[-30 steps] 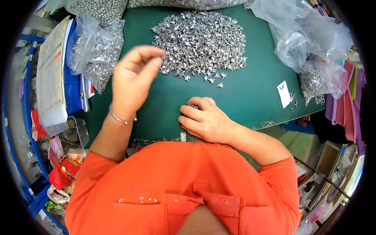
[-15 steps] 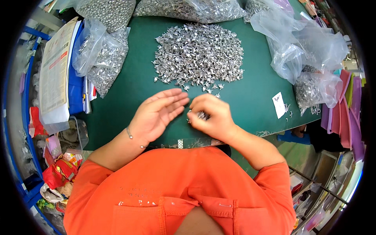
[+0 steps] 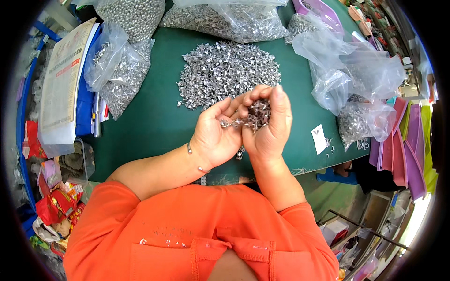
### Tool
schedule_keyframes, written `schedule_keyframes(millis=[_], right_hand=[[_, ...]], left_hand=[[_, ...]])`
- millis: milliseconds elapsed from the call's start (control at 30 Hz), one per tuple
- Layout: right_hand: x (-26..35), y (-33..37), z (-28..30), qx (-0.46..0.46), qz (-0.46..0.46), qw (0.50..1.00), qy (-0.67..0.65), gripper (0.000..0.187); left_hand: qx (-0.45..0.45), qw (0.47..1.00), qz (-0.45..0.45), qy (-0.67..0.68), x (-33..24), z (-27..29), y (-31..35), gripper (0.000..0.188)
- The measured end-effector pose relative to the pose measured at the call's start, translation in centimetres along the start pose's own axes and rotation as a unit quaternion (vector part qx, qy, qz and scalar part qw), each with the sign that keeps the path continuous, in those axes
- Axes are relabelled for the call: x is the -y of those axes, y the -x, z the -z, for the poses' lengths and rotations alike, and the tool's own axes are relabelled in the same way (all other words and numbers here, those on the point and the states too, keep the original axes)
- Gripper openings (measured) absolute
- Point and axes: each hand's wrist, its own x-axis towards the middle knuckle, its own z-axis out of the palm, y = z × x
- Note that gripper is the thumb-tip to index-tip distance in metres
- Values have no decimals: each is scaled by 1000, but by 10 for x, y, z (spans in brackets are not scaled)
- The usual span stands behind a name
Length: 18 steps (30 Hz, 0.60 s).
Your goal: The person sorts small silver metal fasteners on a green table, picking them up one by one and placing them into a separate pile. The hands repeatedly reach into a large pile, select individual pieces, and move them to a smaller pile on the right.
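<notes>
The right hand (image 3: 273, 125) is curled like a cup around a handful of small silver metal pieces (image 3: 259, 112). The left hand (image 3: 219, 133) is right beside it, palm up, with its fingers a little bent. Its grip is loose, and a few of the pieces lie by its fingers. Both hands are over a green table (image 3: 161, 93).

Make a clock with the hands in the middle. At twelve is a big heap of silver bits (image 3: 227, 70) on the table. Past it, also at twelve, is a fat clear bag (image 3: 220, 24) full of metal bits. At ten is a see-through bag (image 3: 124, 77) with more bits. At two is some crumpled clear plastic (image 3: 330, 86). At three are a little white card (image 3: 318, 139) and, farther out, a small bag (image 3: 357, 126) of silver bits. At six, between the wrists, a few bits (image 3: 240, 153) show. A metal bracelet (image 3: 189, 148) is on the left wrist.
</notes>
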Motion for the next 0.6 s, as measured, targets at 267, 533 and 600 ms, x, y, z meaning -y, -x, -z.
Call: schedule_keyframes(millis=[267,533,600], right_hand=[[13,-12,-12,94,231,942,223,18],[8,-15,-15,104,272,928,232,18],[10,-14,-15,112,262,926,249,15]], left_hand=[[21,996,64,63,-2,5,0,40],[-7,998,44,45,-7,-2,0,39],[-6,999,42,28,-8,-4,0,39]])
